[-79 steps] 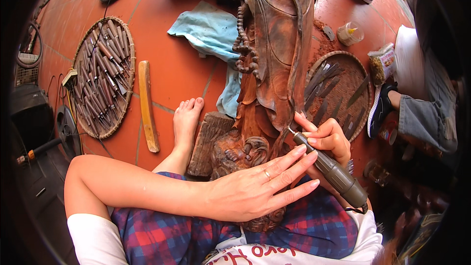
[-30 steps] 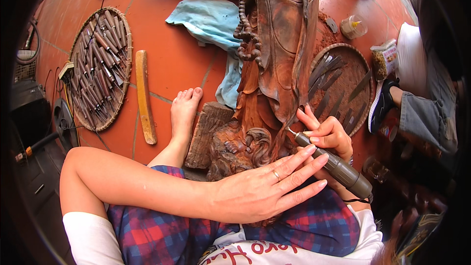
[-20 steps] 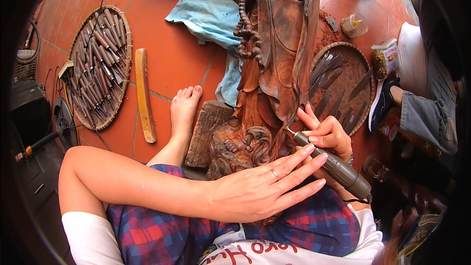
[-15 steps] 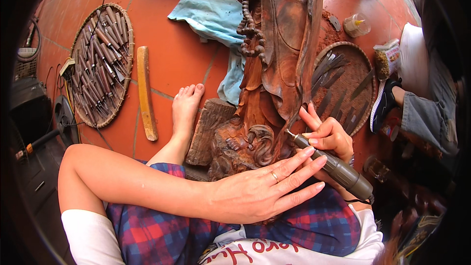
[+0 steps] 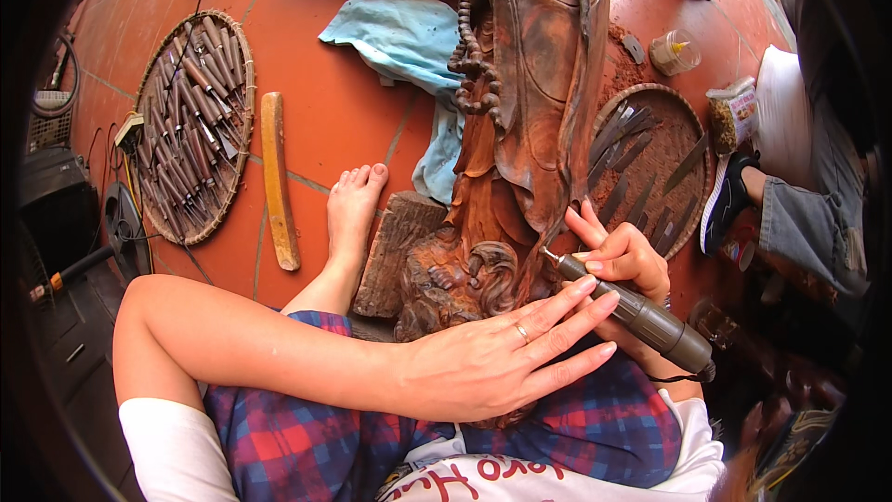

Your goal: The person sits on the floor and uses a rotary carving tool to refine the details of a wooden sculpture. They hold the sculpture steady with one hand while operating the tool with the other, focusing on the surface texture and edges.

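Observation:
A dark rotary carving handpiece [image 5: 662, 330] slants across the lower part of a carved wooden statue [image 5: 544, 84]. Its thin metal bit meets the wood beside the robe's hem. My right hand [image 5: 632, 265] grips the handpiece near its front end, some fingers reaching toward the carving. Stretched over from the left, my left hand [image 5: 483, 367] lies with straight, slightly parted fingers, their tips against the tool's body. A ring is on one of its fingers. Scrolled carving at the statue's base sits just above my left hand, which hides part of it.
A wooden block [image 5: 398, 251] stands by my bare foot. Left are a basket of chisels [image 5: 246, 139] and a curved wooden stick [image 5: 277, 181]. A blue cloth [image 5: 395, 33] lies beyond. Right are a basket of flat blades [image 5: 697, 121], a jar [image 5: 675, 53] and another person's shoe [image 5: 725, 200].
The whole view has shifted very slightly. Both hands and the handpiece keep nearly the same pose against the statue.

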{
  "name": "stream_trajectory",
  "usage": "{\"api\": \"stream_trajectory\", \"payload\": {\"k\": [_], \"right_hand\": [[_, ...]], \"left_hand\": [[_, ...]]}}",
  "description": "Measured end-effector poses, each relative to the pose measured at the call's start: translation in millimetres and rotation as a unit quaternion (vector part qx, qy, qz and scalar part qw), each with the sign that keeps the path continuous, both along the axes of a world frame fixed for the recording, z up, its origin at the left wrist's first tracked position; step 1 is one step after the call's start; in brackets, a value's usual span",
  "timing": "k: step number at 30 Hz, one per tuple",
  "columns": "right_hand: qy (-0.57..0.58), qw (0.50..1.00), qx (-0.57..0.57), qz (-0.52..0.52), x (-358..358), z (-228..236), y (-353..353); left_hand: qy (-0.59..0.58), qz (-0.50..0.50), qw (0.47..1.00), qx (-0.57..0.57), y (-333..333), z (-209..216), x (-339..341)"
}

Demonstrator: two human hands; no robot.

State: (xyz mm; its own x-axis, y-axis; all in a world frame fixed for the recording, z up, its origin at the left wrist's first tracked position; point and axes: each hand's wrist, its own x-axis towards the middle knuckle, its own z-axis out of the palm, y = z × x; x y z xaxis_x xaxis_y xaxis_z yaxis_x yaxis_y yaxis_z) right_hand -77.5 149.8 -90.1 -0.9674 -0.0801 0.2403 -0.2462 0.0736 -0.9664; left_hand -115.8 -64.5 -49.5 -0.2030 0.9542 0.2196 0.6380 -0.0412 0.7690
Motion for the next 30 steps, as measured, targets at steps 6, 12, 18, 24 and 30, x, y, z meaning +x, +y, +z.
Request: {"api": "stream_trajectory", "payload": {"k": [6,12,18,24,30], "right_hand": [[0.019,0.999,0.029,0.038,-5.6,5.7,2.4],[0.002,0.998,0.030,0.046,-5.1,6.6,6.0],[-0.018,0.999,0.031,0.016,-4.4,5.3,3.3],[-0.034,0.999,0.003,0.001,-3.3,4.5,2.5],[-0.001,0.999,0.024,0.033,-5.1,2.6,5.9]], "left_hand": [[-0.015,-0.006,1.000,-0.001,-2.5,1.6,7.6],[-0.014,-0.013,1.000,0.004,-1.3,1.0,7.9],[-0.020,0.000,1.000,0.007,0.5,-1.5,4.8],[-0.015,0.009,1.000,0.010,2.3,-2.3,1.3],[-0.015,-0.007,1.000,0.000,0.2,-0.8,4.8]]}}
